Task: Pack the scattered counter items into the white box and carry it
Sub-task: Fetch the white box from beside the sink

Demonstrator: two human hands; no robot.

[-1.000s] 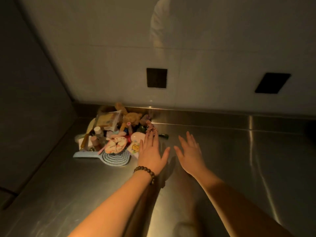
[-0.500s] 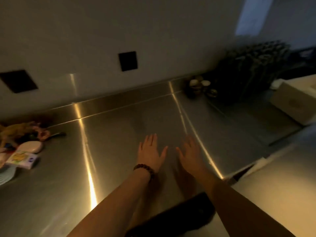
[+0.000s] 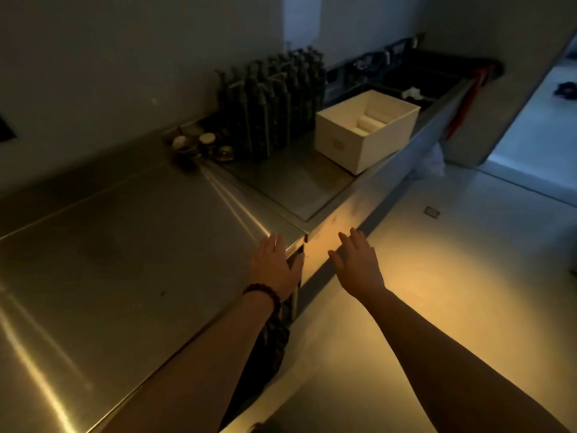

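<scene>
Since a second ago we have turned from the pile; our left hand (image 3: 274, 266) and right hand (image 3: 359, 264), flat and empty, reach toward the white box (image 3: 365, 129) far along the counter (image 3: 125, 245). Fetching step; next, grip its sides.

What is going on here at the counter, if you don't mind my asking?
A person is reaching forward with both hands empty and fingers spread. The left hand is over the edge of the steel counter, the right hand out past it over the floor. The white box sits open farther along the counter, beside a rack of dark pump bottles, untouched. No scattered items are in view.
</scene>
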